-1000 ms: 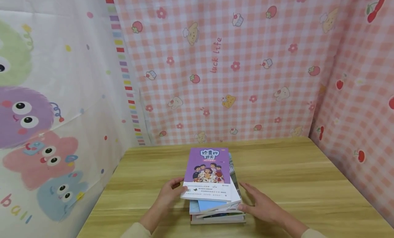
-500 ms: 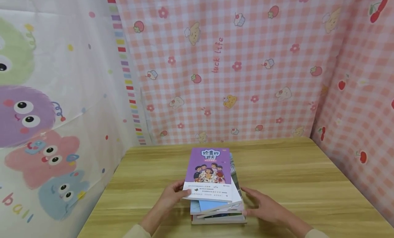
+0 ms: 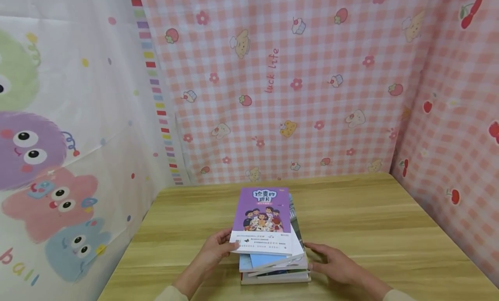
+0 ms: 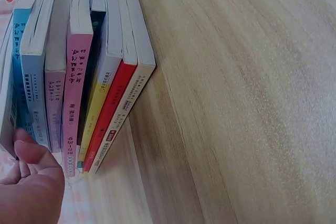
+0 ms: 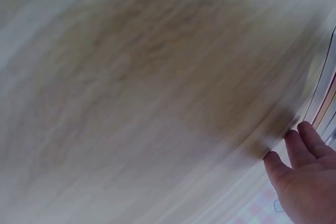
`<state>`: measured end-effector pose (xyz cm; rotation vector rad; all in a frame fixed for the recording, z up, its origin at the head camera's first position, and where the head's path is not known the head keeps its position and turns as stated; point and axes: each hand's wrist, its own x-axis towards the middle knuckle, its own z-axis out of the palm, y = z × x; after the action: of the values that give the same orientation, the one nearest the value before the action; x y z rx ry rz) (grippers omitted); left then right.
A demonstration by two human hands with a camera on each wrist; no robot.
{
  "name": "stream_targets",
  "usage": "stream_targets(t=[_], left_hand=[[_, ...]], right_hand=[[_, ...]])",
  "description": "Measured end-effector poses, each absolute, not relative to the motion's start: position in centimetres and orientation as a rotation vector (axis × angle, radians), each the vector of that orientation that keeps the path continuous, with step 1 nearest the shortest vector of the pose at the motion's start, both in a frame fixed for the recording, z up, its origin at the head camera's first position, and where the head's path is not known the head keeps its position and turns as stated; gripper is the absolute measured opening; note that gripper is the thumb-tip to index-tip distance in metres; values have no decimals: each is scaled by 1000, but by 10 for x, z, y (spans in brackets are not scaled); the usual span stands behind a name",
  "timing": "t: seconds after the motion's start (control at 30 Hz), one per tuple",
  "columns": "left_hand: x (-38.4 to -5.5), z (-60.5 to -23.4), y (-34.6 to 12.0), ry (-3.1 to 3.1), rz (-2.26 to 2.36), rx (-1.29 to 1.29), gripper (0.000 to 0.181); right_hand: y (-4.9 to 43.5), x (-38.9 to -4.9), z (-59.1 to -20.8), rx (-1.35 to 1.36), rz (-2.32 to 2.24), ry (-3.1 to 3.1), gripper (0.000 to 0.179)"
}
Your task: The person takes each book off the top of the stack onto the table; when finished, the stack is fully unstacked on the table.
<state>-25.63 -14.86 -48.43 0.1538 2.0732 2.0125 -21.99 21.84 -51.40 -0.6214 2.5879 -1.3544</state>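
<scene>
A purple-covered book (image 3: 263,212) with a white lower band lies on top of a stack of several books. My left hand (image 3: 213,251) is at its near left corner, pinching the edge with thumb and fingers. Below it, a light blue book (image 3: 269,260) and others stick out unevenly. The left wrist view shows the spines, among them a pink book (image 4: 77,98), a red book (image 4: 109,114) and a cream book (image 4: 126,111) at the bottom. My right hand (image 3: 335,264) is at the stack's right side, fingers extended, fingertips right at the book edges.
The stack stands near the front middle of a wood-grain table (image 3: 187,214). Behind it hangs a pink checked curtain (image 3: 234,119). A white cloth with cartoon figures (image 3: 117,97) closes off the left, and more checked cloth (image 3: 460,119) the right.
My right hand has slid slightly nearer along the stack's right side. The left thumb has shifted a little at the purple book's corner. The books hold their places.
</scene>
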Motion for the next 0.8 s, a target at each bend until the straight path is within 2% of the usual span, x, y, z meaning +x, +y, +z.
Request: stream_targets(t=[0.5,0.8], left_hand=[[-255,-485,-155,1867,2128,260,72],[-258,-484,-158,1781,2144,280,70]], right_hand=[[213,-219,-512,-624,-1279,2616,64],[213,-216,-509,-623,-1178,2695,66]])
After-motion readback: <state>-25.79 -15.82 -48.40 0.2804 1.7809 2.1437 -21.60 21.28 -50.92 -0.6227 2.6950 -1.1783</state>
